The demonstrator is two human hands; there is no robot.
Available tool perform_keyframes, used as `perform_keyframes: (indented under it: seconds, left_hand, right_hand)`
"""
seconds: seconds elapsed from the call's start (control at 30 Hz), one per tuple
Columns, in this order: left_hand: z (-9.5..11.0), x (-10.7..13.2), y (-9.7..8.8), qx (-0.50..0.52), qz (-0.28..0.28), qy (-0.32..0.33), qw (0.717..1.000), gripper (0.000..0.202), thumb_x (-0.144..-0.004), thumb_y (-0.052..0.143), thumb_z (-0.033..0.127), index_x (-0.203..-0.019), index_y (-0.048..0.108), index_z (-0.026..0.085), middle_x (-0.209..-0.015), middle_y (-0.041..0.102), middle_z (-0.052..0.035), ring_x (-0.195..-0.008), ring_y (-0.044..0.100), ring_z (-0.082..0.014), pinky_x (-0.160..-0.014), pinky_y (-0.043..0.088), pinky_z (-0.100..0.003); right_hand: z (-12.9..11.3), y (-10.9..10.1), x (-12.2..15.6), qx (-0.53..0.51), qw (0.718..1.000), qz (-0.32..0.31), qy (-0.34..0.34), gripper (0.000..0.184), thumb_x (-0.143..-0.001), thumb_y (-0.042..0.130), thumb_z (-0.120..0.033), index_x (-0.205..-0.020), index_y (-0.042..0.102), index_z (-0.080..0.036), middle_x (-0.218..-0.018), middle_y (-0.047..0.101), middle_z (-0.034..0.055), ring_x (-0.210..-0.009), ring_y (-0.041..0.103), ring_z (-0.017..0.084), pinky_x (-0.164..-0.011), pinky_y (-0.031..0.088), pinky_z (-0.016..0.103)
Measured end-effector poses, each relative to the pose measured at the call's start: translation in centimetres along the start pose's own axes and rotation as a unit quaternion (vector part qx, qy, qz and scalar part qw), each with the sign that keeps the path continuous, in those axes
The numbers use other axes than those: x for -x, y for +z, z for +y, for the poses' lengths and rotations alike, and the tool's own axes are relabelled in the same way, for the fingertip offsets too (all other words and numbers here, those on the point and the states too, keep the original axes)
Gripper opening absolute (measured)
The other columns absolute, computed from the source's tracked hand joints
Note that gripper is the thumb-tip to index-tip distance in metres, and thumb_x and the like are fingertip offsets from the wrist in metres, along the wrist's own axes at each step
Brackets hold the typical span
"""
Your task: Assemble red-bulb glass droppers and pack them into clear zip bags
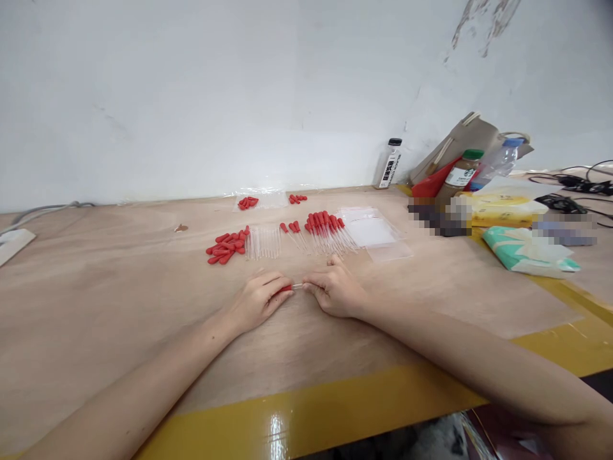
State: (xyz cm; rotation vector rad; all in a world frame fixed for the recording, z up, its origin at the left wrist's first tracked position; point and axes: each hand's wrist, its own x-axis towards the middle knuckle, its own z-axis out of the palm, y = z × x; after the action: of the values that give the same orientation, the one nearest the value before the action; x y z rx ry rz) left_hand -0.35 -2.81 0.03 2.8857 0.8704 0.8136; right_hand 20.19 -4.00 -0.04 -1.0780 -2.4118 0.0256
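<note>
Left fingers: those of the left hand [256, 300] are pinched together on the red bulb end of a dropper [293, 287], at the centre of the frame.
Right fingers: those of the right hand [335, 291] are clamped on its clear glass end.
Dropper: lies level between both hands, low at the counter [119, 281]; whether it touches is unclear.
Just behind: loose red bulbs [226, 248], bare glass tubes [263, 243], finished droppers [325, 231], clear bags [371, 231].
Upper right: bottles [462, 176], tissue pack [527, 252].
</note>
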Motion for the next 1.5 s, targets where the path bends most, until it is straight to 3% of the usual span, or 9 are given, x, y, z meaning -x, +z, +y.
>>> perform_keyframes:
  seconds: [0.2,0.27,0.4,0.53,0.73,0.97,1.2,1.37,1.5]
  left_hand:
    - [-1.7,0.1,0.0,-0.066,0.062,0.037,0.995,0.015,-0.086,0.045,0.021,-0.095,0.058,0.02,-0.086,0.063,-0.0041,-0.081,0.056,-0.0163,-0.075,0.043,-0.03]
    - [-2.3,0.4,-0.4,-0.072,0.076,0.018,0.994,0.019,-0.087,0.043,0.019,-0.098,0.059,0.021,-0.089,0.063,-0.0045,-0.084,0.056,-0.0162,-0.076,0.043,-0.03]
    - [-4.0,0.9,-1.6,-0.103,0.145,-0.121,0.977,0.018,-0.083,0.048,0.025,-0.096,0.06,0.021,-0.087,0.061,-0.0045,-0.083,0.056,-0.0177,-0.078,0.043,-0.032]
    - [-6.0,1.4,-2.3,-0.154,0.192,-0.26,0.934,0.016,-0.076,0.055,0.032,-0.085,0.061,0.021,-0.078,0.057,-0.004,-0.079,0.054,-0.0218,-0.074,0.043,-0.036]
    - [-6.6,1.6,-2.6,-0.174,0.137,-0.336,0.916,0.027,-0.071,0.059,0.04,-0.089,0.062,0.021,-0.087,0.054,-0.0078,-0.089,0.05,-0.0272,-0.08,0.04,-0.042]
    - [-7.2,1.9,-2.7,-0.239,0.133,-0.278,0.921,0.028,-0.078,0.051,0.038,-0.1,0.063,0.025,-0.093,0.055,-0.008,-0.091,0.048,-0.0266,-0.081,0.038,-0.04]
    - [-7.4,1.2,-2.3,-0.245,0.063,-0.242,0.937,0.034,-0.088,0.036,0.03,-0.117,0.053,0.025,-0.125,0.051,-0.0063,-0.116,0.042,-0.0258,-0.097,0.023,-0.048]
    - [-7.7,1.3,-2.1,-0.205,0.041,-0.257,0.943,0.031,-0.088,0.035,0.028,-0.108,0.057,0.025,-0.119,0.057,-0.0045,-0.116,0.045,-0.0239,-0.102,0.01,-0.054]
    - [-8.4,1.6,-1.9,-0.179,0.09,-0.212,0.957,0.026,-0.086,0.038,0.025,-0.098,0.061,0.021,-0.107,0.064,-0.0041,-0.106,0.054,-0.0217,-0.102,0.024,-0.047]
  right_hand:
    - [-0.9,-0.9,-0.4,0.087,0.996,0.007,-0.003,0.028,-0.087,0.039,-0.026,-0.077,0.064,-0.017,-0.074,0.065,0.0049,-0.067,0.05,0.014,-0.073,0.021,0.034]
    - [-0.8,-1.2,-0.5,0.109,0.994,0.006,0.0,0.026,-0.085,0.041,-0.025,-0.076,0.065,-0.018,-0.078,0.064,0.0067,-0.075,0.051,0.017,-0.074,0.021,0.035]
    - [1.0,-2.0,-1.0,0.073,0.989,0.011,0.13,0.022,-0.082,0.046,-0.027,-0.075,0.065,-0.019,-0.078,0.066,0.0047,-0.075,0.054,0.017,-0.074,0.025,0.034]
    - [3.4,-2.5,-2.9,-0.002,0.952,0.036,0.303,0.023,-0.078,0.048,-0.031,-0.066,0.064,-0.021,-0.071,0.066,0.0005,-0.069,0.056,0.016,-0.072,0.031,0.031]
    - [4.1,-0.6,-7.2,0.06,0.941,0.07,0.325,0.03,-0.078,0.043,-0.033,-0.06,0.061,-0.019,-0.066,0.064,0.0039,-0.067,0.056,0.018,-0.078,0.028,0.037]
    - [4.0,1.3,-9.4,0.118,0.931,0.051,0.341,0.038,-0.081,0.038,-0.042,-0.072,0.065,-0.017,-0.07,0.065,0.0093,-0.07,0.056,0.021,-0.081,0.023,0.041]
    - [4.1,1.5,-9.2,0.148,0.927,0.037,0.343,0.047,-0.081,0.035,-0.049,-0.074,0.065,-0.014,-0.073,0.066,0.0122,-0.072,0.057,0.023,-0.081,0.021,0.042]
    - [3.3,1.5,-9.5,0.162,0.938,0.054,0.301,0.039,-0.082,0.037,-0.041,-0.075,0.064,-0.014,-0.075,0.066,0.0118,-0.073,0.057,0.022,-0.081,0.021,0.042]
    - [2.0,2.1,-10.8,0.124,0.944,0.037,0.305,0.028,-0.08,0.041,-0.031,-0.077,0.064,-0.016,-0.078,0.066,0.0095,-0.072,0.058,0.021,-0.081,0.023,0.041]
